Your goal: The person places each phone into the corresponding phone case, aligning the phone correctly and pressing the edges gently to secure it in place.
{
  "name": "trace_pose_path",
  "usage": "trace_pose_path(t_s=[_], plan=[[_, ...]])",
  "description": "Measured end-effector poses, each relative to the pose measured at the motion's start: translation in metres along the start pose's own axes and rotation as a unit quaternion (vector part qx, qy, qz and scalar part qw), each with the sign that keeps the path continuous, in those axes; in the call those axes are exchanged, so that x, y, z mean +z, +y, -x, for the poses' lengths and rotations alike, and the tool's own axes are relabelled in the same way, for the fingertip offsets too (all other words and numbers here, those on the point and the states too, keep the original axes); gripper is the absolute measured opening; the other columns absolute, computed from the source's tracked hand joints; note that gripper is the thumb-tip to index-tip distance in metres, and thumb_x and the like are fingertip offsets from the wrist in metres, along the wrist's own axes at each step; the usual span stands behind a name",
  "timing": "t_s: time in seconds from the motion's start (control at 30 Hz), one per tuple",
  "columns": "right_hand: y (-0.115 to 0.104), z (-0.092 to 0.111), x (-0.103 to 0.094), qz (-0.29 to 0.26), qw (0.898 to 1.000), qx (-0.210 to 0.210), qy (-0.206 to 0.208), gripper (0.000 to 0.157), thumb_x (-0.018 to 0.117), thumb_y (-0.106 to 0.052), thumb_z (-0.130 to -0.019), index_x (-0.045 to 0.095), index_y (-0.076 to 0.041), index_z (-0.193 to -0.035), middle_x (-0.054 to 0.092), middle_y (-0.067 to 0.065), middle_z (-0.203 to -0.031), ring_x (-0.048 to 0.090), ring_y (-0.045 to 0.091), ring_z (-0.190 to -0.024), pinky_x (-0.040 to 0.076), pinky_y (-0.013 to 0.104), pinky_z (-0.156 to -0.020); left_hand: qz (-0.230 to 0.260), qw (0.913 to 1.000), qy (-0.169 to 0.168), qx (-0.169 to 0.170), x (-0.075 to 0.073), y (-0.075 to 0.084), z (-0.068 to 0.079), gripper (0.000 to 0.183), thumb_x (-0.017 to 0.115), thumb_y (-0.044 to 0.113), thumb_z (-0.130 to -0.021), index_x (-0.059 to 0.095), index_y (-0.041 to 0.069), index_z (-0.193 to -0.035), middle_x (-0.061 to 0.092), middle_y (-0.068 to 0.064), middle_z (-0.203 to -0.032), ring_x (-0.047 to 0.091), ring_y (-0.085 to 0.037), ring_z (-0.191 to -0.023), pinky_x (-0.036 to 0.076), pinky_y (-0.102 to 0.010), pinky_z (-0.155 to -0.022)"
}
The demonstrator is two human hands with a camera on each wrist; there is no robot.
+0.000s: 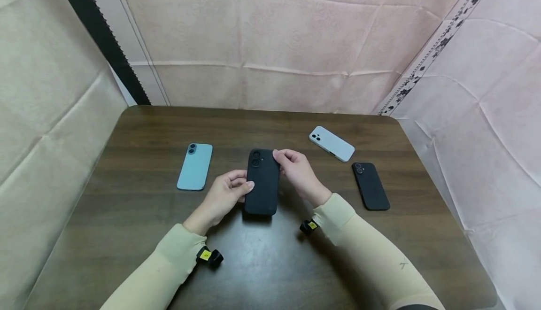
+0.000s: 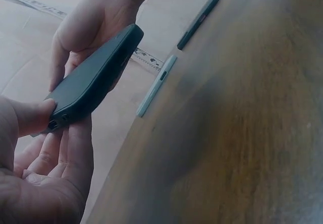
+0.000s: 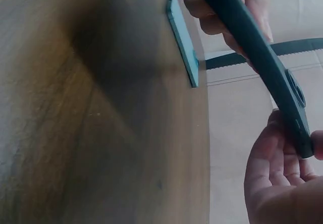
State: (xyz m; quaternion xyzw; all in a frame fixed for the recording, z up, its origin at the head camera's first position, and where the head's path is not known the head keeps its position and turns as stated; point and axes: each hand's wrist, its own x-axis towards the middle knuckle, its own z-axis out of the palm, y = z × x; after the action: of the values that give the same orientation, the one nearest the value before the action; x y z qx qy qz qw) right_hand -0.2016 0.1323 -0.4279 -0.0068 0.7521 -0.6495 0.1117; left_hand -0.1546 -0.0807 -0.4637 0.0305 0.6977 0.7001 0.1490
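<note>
**Two hands, left (image 1: 221, 195) and right (image 1: 301, 171), grip one of four phones above a counter**

Head view: four phones can be counted. One, a matte black rectangular phone with rounded corners (image 1: 263, 189), is at the centre of the frame, lifted off the brown wood-grain counter (image 1: 236, 267), its lens side facing up. The left hand pinches its left edge, thumb on the upper face; the right hand pinches its upper right corner. The other three lie on the counter: one light blue phone with two lenses (image 1: 194, 169) left of centre, one very pale blue phone with rounded corners (image 1: 334, 144) right of centre and farther back, and one dark, nearly black phone (image 1: 372, 188) at the right, just beside the pale one. Two pale yellow-green fabric sleeves (image 1: 169, 258) enter from the bottom edge. Creased pale cloth (image 1: 274, 33) hangs across the top and both sides.

Left wrist view: three phones show. The black one slants across the left half, grasped by the left hand at lower left and the right hand at upper left. The pale and dark phones lie on the counter, top centre.

Right wrist view: two phones show. The black one runs diagonally at the right, grasped by both hands; the light blue one lies on the counter, top centre.
</note>
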Motion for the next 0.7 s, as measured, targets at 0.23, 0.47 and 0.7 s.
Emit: trace_pose_path(t_s=[0.23,0.47,0.7], plan=[[0.003,0.011,0.002,-0.001,0.997,0.016,-0.076,0.033,0.053,-0.036,-0.100,0.066,-0.005,-0.107,0.066,0.012,-0.100,0.065,0.026,-0.090,0.050,0.048,-0.087,0.027,0.9994,0.017,0.015,-0.004,0.000,-0.002,0.035,0.069,0.021,-0.092,0.060,0.007,-0.123,0.069,-0.012,-0.100,0.066,-0.023,-0.086,0.056,-0.037,-0.074],[0.007,0.015,0.001,-0.023,0.994,0.026,-0.108,0.035,0.052,-0.033,-0.101,0.062,-0.002,-0.114,0.067,0.015,-0.105,0.066,0.029,-0.093,0.051,0.048,-0.088,0.029,0.9991,0.028,0.014,-0.007,0.000,-0.003,0.037,0.069,0.023,-0.092,0.059,0.010,-0.125,0.069,-0.012,-0.102,0.066,-0.024,-0.089,0.056,-0.036,-0.075],[0.010,0.013,0.001,-0.029,0.993,0.026,-0.112,0.034,0.052,-0.031,-0.101,0.061,-0.002,-0.114,0.068,0.015,-0.101,0.068,0.027,-0.087,0.055,0.042,-0.080,0.030,0.9990,0.030,0.011,-0.006,0.001,-0.003,0.037,0.069,0.024,-0.091,0.060,0.012,-0.124,0.069,-0.011,-0.102,0.066,-0.025,-0.089,0.056,-0.037,-0.075]])
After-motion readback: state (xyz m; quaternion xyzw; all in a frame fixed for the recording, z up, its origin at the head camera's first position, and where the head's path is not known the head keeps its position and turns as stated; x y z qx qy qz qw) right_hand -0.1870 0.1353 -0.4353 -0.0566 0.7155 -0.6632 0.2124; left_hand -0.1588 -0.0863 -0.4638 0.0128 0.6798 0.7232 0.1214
